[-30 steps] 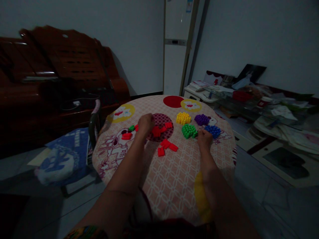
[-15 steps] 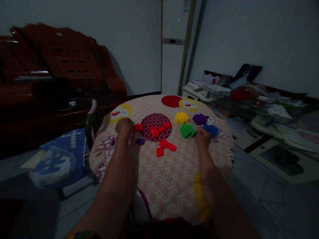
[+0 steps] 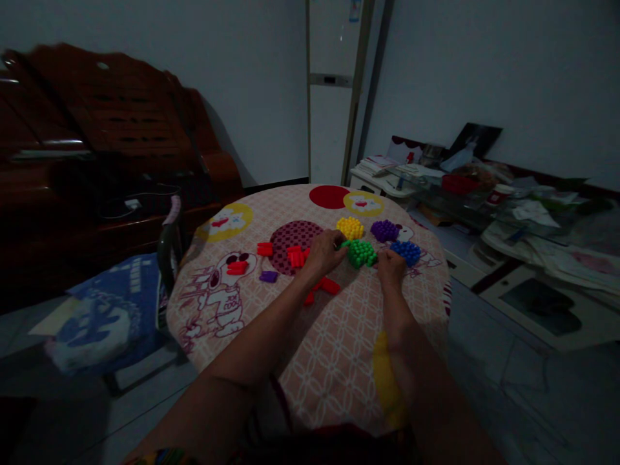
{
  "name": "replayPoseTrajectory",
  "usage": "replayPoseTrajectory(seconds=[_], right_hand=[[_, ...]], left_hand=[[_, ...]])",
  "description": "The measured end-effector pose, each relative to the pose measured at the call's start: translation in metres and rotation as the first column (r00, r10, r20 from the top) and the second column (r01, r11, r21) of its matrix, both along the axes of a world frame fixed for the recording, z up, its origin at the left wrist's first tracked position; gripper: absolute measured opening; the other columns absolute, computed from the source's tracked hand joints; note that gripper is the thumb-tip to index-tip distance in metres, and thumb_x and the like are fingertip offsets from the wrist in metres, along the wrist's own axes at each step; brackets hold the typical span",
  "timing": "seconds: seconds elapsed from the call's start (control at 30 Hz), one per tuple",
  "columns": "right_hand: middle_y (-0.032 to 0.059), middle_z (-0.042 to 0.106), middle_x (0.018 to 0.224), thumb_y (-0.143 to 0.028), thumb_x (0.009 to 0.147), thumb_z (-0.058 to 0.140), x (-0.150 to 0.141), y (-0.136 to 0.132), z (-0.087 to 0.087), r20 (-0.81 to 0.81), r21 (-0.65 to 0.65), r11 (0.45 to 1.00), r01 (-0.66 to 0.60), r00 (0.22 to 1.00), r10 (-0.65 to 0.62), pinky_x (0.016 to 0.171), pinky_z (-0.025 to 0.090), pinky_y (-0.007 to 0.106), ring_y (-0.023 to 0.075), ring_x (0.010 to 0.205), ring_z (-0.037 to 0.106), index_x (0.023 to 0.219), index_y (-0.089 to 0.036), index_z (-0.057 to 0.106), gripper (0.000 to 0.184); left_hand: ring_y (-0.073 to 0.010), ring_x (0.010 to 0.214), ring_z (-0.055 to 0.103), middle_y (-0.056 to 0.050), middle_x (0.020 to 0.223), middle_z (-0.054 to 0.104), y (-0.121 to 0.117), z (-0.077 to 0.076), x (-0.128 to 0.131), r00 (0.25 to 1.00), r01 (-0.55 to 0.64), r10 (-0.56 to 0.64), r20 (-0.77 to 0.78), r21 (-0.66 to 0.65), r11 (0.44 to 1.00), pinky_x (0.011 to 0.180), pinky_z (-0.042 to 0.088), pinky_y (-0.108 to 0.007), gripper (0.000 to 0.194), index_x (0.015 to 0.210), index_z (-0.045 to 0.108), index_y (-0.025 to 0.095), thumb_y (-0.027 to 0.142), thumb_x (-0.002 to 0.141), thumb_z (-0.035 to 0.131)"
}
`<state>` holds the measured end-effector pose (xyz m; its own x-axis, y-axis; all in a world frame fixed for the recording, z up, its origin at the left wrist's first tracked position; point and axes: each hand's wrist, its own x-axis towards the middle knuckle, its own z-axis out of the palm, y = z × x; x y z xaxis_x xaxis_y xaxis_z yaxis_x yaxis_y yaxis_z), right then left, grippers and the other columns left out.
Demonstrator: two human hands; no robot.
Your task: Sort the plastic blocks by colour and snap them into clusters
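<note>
A cluster of knobbly green plastic pieces (image 3: 361,254) sits on the cloth-covered round table (image 3: 320,349). My left hand (image 3: 327,252) pinches a small green piece (image 3: 345,244) at the cluster's left edge. On the other side, my right hand (image 3: 392,266) has its fingers closed at the cluster's right edge, where the fingertips are partly hidden. Yellow (image 3: 350,227), purple (image 3: 385,230) and blue clusters (image 3: 405,253) stand close around the green one. Several loose red pieces (image 3: 237,267) and a purple piece (image 3: 268,277) lie to the left, some behind my left forearm.
A chair with a blue bag (image 3: 121,303) stands left of the table, before a carved wooden sofa (image 3: 111,116). At the right is a low cabinet (image 3: 526,303) piled with papers and bags. A tall white unit (image 3: 330,123) fills the back corner.
My left hand has swung right from the loose red pieces to the green cluster, carrying the small green piece. A red piece now shows where that hand was. My right hand stays by the cluster.
</note>
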<state>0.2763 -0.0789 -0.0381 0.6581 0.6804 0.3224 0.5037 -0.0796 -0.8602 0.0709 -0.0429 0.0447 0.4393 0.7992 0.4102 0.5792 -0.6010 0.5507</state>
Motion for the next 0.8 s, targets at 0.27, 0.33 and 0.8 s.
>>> replayPoseTrajectory(seconds=[0.27,0.33,0.8], right_hand=[[0.0004,0.056,0.051,-0.031,0.079,0.046,0.001,0.001,-0.001,0.052,-0.010,1.000,0.021,0.998,-0.020,0.056,0.034,0.027,0.0170,0.057,0.049,0.054,-0.022,0.051,0.027],[0.0005,0.057,0.051,-0.031,0.078,0.046,0.001,0.000,-0.001,0.063,-0.007,1.000,0.013,0.998,-0.012,0.057,0.034,0.027,0.0169,0.057,0.048,0.054,-0.022,0.052,0.027],[0.0006,0.055,0.051,-0.033,0.078,0.046,0.000,0.001,0.001,0.075,-0.006,1.000,0.019,0.997,-0.018,0.058,0.035,0.028,0.0177,0.059,0.049,0.052,-0.023,0.049,0.028]], left_hand=[[-0.0178,0.074,0.061,-0.004,0.081,0.069,-0.022,-0.019,0.031,0.995,0.072,-0.075,-0.065,-0.036,0.997,0.068,0.043,-0.029,0.012,0.089,0.066,0.017,0.029,0.086,0.065],[-0.0182,0.076,0.061,-0.005,0.082,0.069,-0.022,-0.022,0.035,0.995,0.080,-0.080,-0.066,-0.011,0.997,0.070,0.043,-0.029,0.014,0.086,0.066,0.017,0.030,0.086,0.065],[-0.0162,0.071,0.058,-0.003,0.077,0.066,-0.019,-0.035,0.047,0.996,0.071,-0.073,-0.052,-0.044,0.997,0.068,0.043,-0.027,0.011,0.086,0.068,0.015,0.025,0.087,0.063]])
